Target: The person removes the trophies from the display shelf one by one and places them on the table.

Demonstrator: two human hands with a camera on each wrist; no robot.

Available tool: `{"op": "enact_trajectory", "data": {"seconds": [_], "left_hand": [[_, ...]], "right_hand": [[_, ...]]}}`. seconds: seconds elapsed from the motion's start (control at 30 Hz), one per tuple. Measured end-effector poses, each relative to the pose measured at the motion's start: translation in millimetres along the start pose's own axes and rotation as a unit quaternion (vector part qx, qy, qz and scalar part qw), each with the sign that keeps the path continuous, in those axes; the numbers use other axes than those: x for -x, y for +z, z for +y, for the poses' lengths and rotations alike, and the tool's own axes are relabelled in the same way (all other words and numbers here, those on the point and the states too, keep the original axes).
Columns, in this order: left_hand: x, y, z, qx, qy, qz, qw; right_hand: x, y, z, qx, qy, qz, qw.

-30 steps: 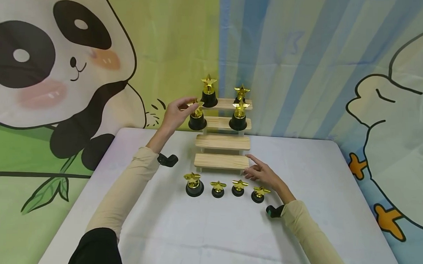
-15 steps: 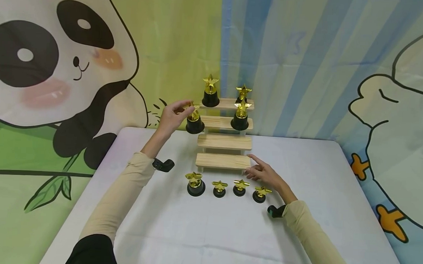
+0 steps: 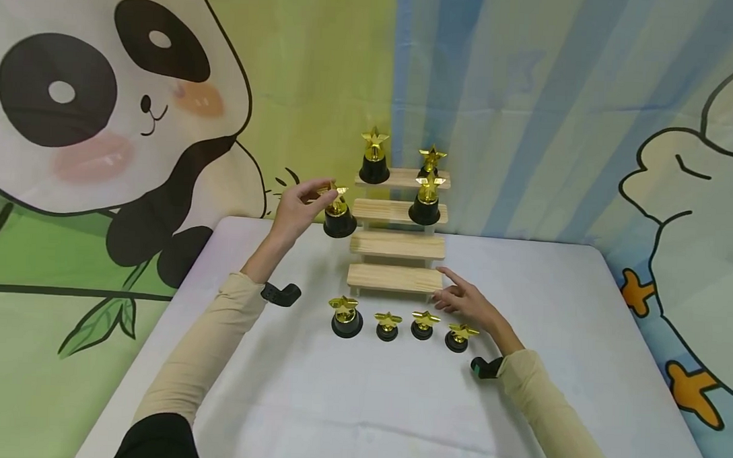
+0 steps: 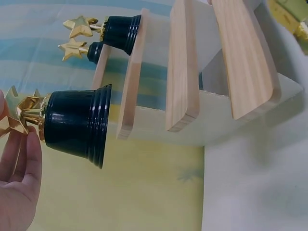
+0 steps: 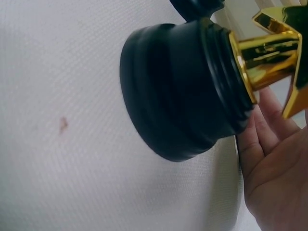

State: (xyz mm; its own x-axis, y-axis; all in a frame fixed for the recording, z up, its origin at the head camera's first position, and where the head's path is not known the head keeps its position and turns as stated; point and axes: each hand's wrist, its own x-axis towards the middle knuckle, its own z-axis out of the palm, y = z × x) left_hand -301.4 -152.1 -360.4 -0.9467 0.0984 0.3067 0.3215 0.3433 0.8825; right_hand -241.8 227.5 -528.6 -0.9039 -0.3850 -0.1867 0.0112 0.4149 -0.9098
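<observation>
My left hand (image 3: 298, 210) pinches the gold star of a trophy (image 3: 340, 221) with a black base, held off the left end of the second shelf from the top (image 3: 382, 210). In the left wrist view that trophy (image 4: 77, 122) lies beside the shelf's end, a gap between them. My right hand (image 3: 468, 305) has its index finger extended at the right end of the lowest shelf (image 3: 395, 278); whether it touches is unclear. In the right wrist view a trophy (image 5: 178, 86) stands in front of the right hand (image 5: 279, 168), which holds nothing visible.
Two trophies, left (image 3: 375, 163) and right (image 3: 431, 160), stand on the top shelf (image 3: 398, 179); another (image 3: 426, 203) stands on the second shelf's right. In front of the rack, a larger trophy (image 3: 346, 320) and three smaller ones (image 3: 387, 328) stand in a row on the white table (image 3: 360, 397).
The left hand has carried its trophy left and down, away from the second shelf's left end. The right hand has stayed beside the lowest shelf. The head view has shifted slightly.
</observation>
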Motion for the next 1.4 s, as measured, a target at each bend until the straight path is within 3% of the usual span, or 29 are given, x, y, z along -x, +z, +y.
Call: {"op": "enact_trajectory", "data": {"seconds": [0.27, 0.63, 0.93, 1.4], "left_hand": [[14.7, -5.2, 0.2, -0.002, -0.019, 0.016, 0.9997], [36.2, -3.6, 18.0, 0.021, -0.014, 0.006, 0.9997], [67.7, -13.2, 29.0, 0.024, -0.028, 0.006, 0.9993], [120.7, -16.5, 26.5, 0.035, -0.04, -0.011, 0.9985]], "right_hand": [[-1.0, 3, 0, -0.007, -0.005, -0.011, 0.9999], [2.0, -7, 1, -0.004, -0.019, -0.009, 0.9998], [1.3, -3, 2, -0.005, -0.008, -0.005, 0.9999], [1.4, -3, 2, -0.008, -0.011, -0.003, 0.9999]]}}
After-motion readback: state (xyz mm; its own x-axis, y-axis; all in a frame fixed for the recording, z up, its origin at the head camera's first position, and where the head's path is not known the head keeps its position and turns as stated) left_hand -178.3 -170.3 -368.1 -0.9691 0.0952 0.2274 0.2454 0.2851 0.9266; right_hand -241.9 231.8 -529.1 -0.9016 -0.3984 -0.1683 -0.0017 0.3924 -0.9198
